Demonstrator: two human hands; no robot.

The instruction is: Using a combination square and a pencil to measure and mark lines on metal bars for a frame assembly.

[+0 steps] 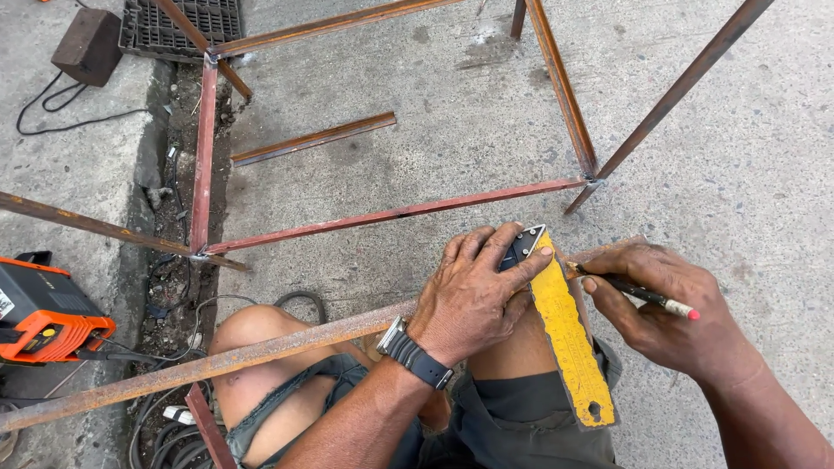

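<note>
My left hand (pixel 473 291) presses a try square down on a rusty steel bar (pixel 217 365) that runs across my knees. The square has a dark stock under my fingers and a yellow blade (pixel 569 343) that points back toward me. My right hand (pixel 665 313) holds a black pencil (pixel 643 295) with a red end, its tip touching the bar right beside the blade's edge. A dark watch (pixel 415 354) sits on my left wrist.
A welded frame of red-brown steel bars (pixel 400 211) stands on the concrete ahead. A loose bar (pixel 313 137) lies inside it. An orange welding machine (pixel 43 311) with cables sits at the left, a dark block (pixel 87 45) and a black grate (pixel 178 24) at the top left.
</note>
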